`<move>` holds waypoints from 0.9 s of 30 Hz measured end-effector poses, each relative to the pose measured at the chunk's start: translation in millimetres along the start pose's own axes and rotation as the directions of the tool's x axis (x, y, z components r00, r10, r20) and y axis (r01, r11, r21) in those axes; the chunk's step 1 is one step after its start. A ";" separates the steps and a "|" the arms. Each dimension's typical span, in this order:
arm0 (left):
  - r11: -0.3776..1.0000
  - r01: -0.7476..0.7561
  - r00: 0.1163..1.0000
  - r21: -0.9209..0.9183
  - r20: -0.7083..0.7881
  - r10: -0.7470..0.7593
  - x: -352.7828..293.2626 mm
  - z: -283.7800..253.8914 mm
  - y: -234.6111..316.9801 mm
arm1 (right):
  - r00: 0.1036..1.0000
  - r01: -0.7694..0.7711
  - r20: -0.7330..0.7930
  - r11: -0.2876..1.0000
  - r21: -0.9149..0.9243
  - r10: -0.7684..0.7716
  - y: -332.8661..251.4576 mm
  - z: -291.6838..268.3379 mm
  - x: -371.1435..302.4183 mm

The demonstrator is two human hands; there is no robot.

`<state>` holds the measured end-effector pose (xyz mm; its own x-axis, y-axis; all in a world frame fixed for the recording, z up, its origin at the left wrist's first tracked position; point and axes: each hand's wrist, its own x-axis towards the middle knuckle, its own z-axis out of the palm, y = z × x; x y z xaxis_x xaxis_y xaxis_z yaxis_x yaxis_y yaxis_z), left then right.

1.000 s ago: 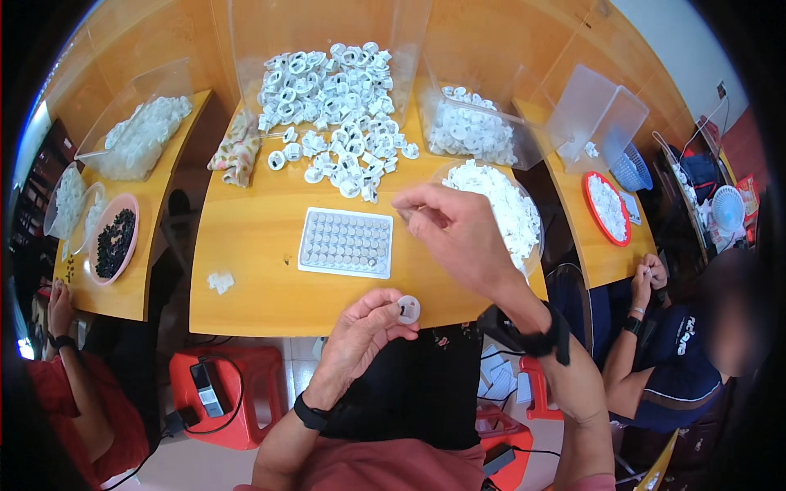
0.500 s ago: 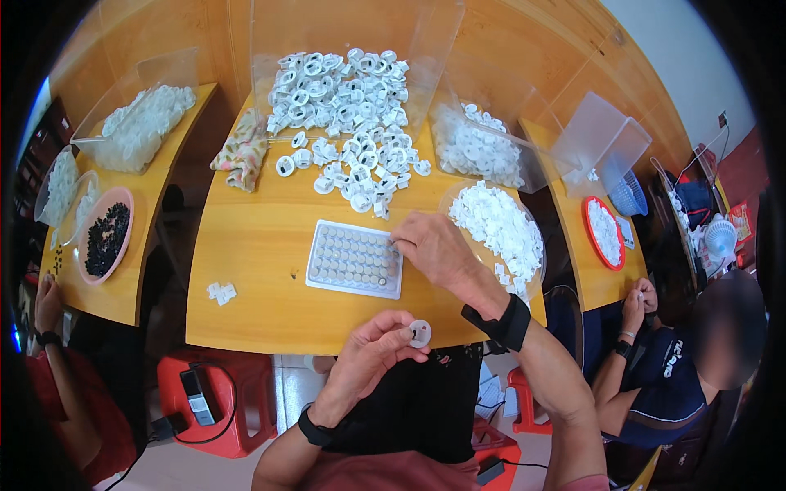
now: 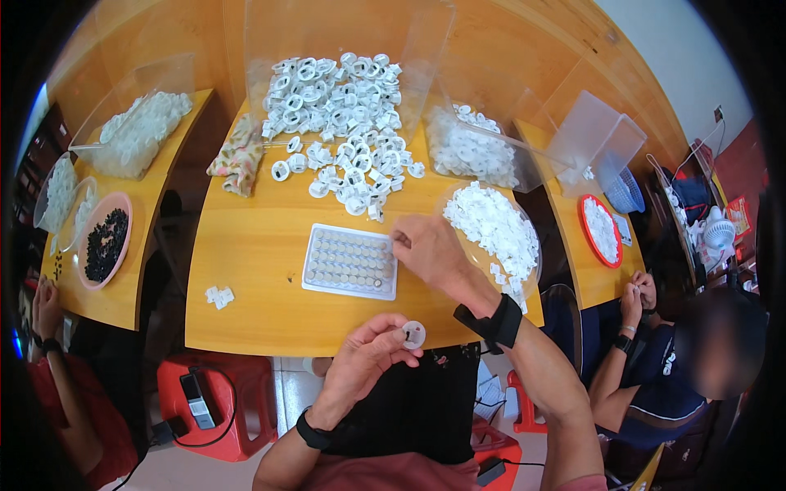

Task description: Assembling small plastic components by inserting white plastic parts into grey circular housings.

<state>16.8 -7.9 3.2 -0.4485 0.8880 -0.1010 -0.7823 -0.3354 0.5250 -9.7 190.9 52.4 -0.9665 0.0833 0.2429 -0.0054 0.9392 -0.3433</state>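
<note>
Head cam, looking down at a yellow-orange wooden work table [image 3: 246, 319]. Left hand [image 3: 368, 360] is raised near the table's front edge, thumb and fingers pinched narrow on a small round white plastic disc with a dark slot [image 3: 413, 334]; disc is off the table, held just below its edge.

Right hand [image 3: 427, 245], black strap at wrist, has come down and in vs. a sec ago: then it hovered high over the white pile at right, half a sec ago it was lowering to the tray; now its fingertips are closed narrow at the right rim of the flat white rectangular tray filled w/ rows of small grey round pieces [image 3: 350, 262]. Can't tell if a grey piece is between the fingertips, too small to see. Left hand meanwhile lifted the disc a little & turned it more face-up.

Judgement: looks like the right hand is at the pick stage, fetching a grey piece from the tray to go w/ the disc; the two hands are apart, so nothing joined yet.

Around: loose heap of white ring-shaped plastic parts [image 3: 340, 123] at table's far side, behind the tray; mound of small white plastic pieces [image 3: 495, 229] right of the tray, just beside the right hand; a few white bits [image 3: 219, 296] left of tray; folded patterned cloth [image 3: 237, 159] far left. Other people's hands work at neighbouring tables, both sides.
</note>
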 end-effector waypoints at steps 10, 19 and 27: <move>0.997 -0.071 0.997 0.007 -0.014 0.071 4.8 0.0 -3.6 | 0.913 -0.370 0.170 0.580 0.726 0.370 -26.4 -37.9 -77.7; 0.993 -0.065 0.996 0.094 -0.055 0.070 4.7 5.8 -6.2 | 0.975 -0.103 -0.077 0.737 0.668 0.206 -47.3 -32.0 -108.8; 0.995 -0.082 0.992 0.064 -0.092 0.088 3.6 7.9 -8.0 | 0.957 0.149 -0.286 0.924 0.352 -0.045 -46.8 -25.3 -114.0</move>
<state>24.8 0.5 5.3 -0.5530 0.8227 -0.1316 -0.7138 -0.3863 0.5842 107.3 145.9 63.7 -0.8514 0.1324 0.5076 -0.2393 0.7630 -0.6004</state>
